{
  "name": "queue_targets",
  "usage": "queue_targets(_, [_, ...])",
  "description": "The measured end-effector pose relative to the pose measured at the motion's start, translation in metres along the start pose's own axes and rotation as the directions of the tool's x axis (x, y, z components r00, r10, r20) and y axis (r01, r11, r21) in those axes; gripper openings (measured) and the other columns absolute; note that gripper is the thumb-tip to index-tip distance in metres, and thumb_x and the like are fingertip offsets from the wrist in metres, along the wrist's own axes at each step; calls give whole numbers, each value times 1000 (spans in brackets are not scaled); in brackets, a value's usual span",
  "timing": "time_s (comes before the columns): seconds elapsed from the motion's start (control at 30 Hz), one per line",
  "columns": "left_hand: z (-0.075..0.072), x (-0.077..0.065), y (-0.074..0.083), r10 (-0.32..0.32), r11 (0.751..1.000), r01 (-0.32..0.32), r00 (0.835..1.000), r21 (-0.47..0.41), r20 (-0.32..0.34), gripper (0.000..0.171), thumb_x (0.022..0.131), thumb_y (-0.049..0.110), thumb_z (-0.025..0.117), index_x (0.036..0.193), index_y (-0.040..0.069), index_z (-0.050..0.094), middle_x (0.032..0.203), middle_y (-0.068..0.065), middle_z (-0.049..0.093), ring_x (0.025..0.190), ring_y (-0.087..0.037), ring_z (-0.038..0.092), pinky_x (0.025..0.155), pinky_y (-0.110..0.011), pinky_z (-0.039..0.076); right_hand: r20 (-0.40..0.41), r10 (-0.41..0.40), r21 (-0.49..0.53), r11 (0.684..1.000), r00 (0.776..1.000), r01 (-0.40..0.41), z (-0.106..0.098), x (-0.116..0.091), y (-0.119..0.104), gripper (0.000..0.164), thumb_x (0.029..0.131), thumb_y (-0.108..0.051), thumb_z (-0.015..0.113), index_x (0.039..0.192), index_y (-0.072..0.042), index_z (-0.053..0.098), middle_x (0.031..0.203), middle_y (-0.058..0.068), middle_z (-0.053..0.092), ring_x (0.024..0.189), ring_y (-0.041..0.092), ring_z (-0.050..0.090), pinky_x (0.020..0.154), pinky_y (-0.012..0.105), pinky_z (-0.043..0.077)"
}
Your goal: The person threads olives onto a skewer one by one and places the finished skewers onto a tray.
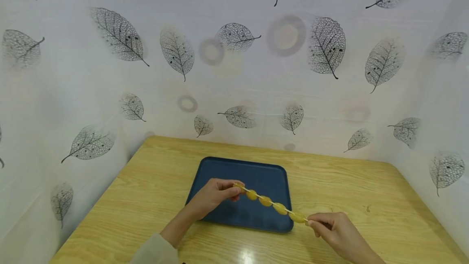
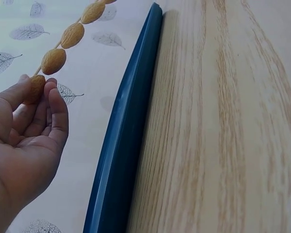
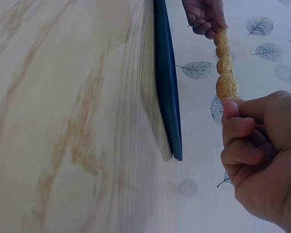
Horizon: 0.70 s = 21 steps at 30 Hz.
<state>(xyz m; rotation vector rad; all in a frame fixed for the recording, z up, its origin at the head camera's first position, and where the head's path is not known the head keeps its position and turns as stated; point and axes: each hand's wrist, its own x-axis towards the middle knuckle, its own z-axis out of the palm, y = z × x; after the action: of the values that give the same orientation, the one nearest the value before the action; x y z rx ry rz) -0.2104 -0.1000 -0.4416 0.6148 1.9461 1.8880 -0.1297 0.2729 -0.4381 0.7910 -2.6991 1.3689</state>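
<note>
A thin skewer carries several wrinkled, yellow-brown oval fruits in a row; their exact kind I cannot tell. It slants down to the right in the head view, held above the tray. My left hand pinches the fruit at the skewer's left end between thumb and fingers, as the left wrist view confirms with that fruit partly covered. At the other end, my right hand pinches the stick just beyond the last fruit. The tray is dark blue, rectangular and low-rimmed.
The tray lies on a light wooden table, with wood around it on all sides. Pale sheeting printed with dark leaves stands behind the table and along both sides.
</note>
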Motion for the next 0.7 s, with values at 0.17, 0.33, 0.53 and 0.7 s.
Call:
queue_targets(0.17, [1, -1, 3, -23, 1000, 23, 1000, -5, -6, 41, 105, 22, 64, 133, -8, 65, 124, -14, 72, 107, -35, 68, 95, -47, 57, 12, -4, 41, 999, 1000, 3, -2, -1, 0, 14, 102, 2, 61, 101, 5, 76, 66, -2, 62, 45, 4, 45, 39, 23, 43])
queue_targets(0.33, [-1, -4, 4, -33, 999, 33, 999, 27, -8, 46, 105, 24, 65, 140, -4, 61, 122, -20, 70, 102, -33, 66, 91, -42, 57, -5, -14, 26, 1000, 1000, 14, -3, 0, -2, 16, 102, -1, 62, 94, -3, 76, 61, -6, 58, 46, 8, 52, 42, 25, 46])
queue_targets(0.53, [-8, -9, 6, -17, 998, 19, 1000, 67, -26, 53, 105, 28, 65, 148, 0, 55, 127, -19, 69, 105, -26, 66, 89, -39, 57, -24, -17, 0, 1000, 1000, 17, -3, 2, -3, 22, 103, -3, 62, 86, -9, 73, 57, -8, 56, 46, 10, 51, 42, 23, 43])
queue_targets(0.7, [-22, -19, 5, -34, 998, 37, 998, 58, -48, 55, 105, 30, 64, 149, 0, 53, 142, -20, 61, 122, -36, 62, 94, -41, 56, -60, -54, -10, 999, 997, 53, -4, 3, -1, 19, 102, 0, 62, 88, -7, 74, 58, -6, 57, 45, 13, 52, 43, 24, 45])
